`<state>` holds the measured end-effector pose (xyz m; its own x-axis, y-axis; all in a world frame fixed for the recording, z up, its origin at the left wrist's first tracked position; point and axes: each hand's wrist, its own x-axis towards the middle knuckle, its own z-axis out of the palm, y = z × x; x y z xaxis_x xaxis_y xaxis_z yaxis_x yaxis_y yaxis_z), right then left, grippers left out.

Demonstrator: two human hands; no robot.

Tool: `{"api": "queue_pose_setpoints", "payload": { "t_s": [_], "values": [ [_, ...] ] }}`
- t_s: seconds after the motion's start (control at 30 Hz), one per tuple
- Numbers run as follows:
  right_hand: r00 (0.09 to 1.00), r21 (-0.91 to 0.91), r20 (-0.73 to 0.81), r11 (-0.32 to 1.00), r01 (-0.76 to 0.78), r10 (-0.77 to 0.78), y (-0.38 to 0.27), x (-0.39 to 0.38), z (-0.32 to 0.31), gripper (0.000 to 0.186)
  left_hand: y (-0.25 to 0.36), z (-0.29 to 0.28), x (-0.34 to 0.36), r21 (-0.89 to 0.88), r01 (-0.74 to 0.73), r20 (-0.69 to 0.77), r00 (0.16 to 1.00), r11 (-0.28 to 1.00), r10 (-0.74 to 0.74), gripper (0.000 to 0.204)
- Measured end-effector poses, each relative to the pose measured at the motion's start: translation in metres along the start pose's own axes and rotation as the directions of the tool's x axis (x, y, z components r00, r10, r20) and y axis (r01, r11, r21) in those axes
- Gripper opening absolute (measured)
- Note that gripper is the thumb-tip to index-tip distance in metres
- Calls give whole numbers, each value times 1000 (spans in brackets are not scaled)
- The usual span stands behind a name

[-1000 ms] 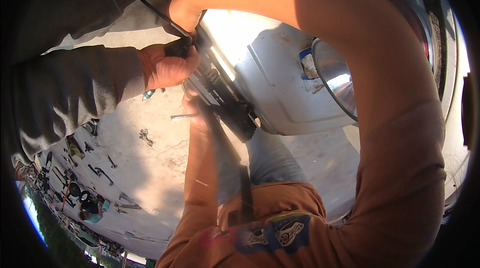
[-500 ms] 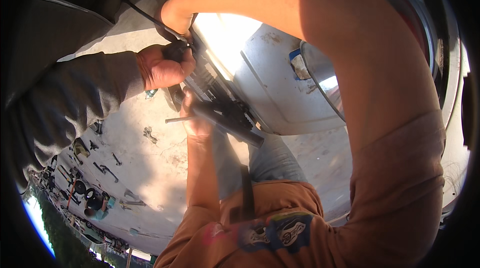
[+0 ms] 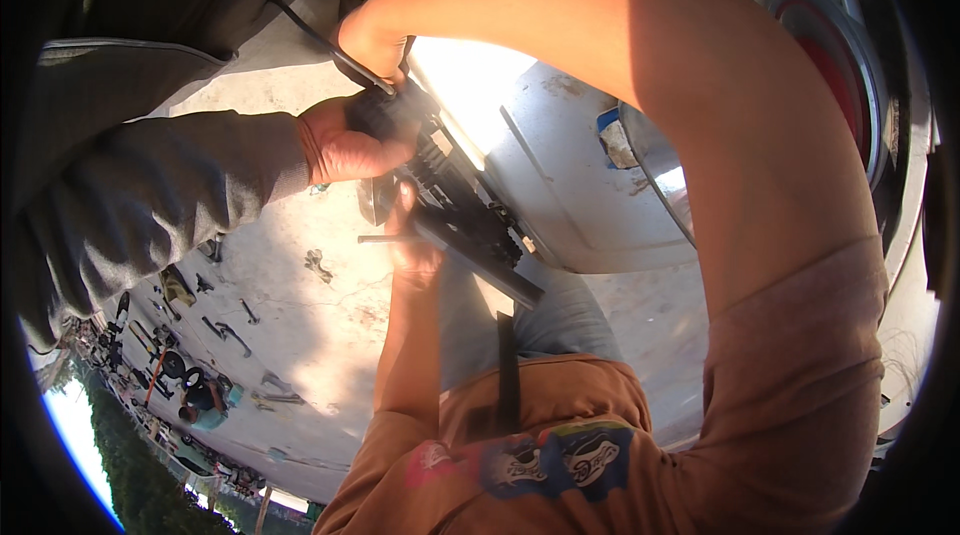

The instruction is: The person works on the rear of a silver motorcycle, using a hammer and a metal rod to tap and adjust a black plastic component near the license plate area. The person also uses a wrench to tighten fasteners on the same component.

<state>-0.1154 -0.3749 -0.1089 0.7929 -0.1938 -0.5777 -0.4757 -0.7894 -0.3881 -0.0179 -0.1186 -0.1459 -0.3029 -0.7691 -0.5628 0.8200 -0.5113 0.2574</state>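
A long black ribbed part (image 3: 470, 205) slants in front of me beside a white panel. My left hand (image 3: 412, 247) is closed around its lower end, where a smooth black bar (image 3: 500, 275) runs along it. From that fist a thin metal rod (image 3: 376, 238) sticks out to the left. My right arm arches over the top, and my right hand (image 3: 372, 47) is bent down at the part's upper end beside a black cord (image 3: 330, 47); its fingers are mostly hidden. Between my hands, a co-worker's hand (image 3: 350, 147) in a grey sleeve grips the part's dark upper end.
The dirty white panel (image 3: 560, 185) has a blue-edged patch and stands close on the right. A red round lamp (image 3: 815, 65) is farther right. Wrenches (image 3: 228, 333) and other tools lie on the concrete floor at left. Behind them a small distant person (image 3: 205, 405) is visible.
The black part and the hands on it have shifted slightly right and down in view, along with the surroundings. Another hand now shows at the top edge. My grip looks the same.
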Motion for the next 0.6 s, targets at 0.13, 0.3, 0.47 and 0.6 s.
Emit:
{"api": "queue_pose_setpoints", "payload": {
  "t_s": [0.13, 0.3, 0.47, 0.6],
  "values": [
    [999, 41, 16, 999, 31, -31, 5, 1, 1, 36, -2, -6, -1, 18, -7, -86, 996, 1000, 9, 48],
    [997, 10, 30, 997, 77, -77, 1, -3, -1, 34, -6, -14, 2, 109, -105, -112, 987, 988, 117, 49],
    [998, 61, 21, 997, 49, -51, 8, 0, 2, 32, -6, -6, 6, 48, -73, -77, 994, 996, 76, 51],
    [998, 98, 17, 993, 61, -63, 6, -4, 1, 40, -2, -5, 6, -16, -32, -36, 999, 999, 32, 45]
  ]
}}
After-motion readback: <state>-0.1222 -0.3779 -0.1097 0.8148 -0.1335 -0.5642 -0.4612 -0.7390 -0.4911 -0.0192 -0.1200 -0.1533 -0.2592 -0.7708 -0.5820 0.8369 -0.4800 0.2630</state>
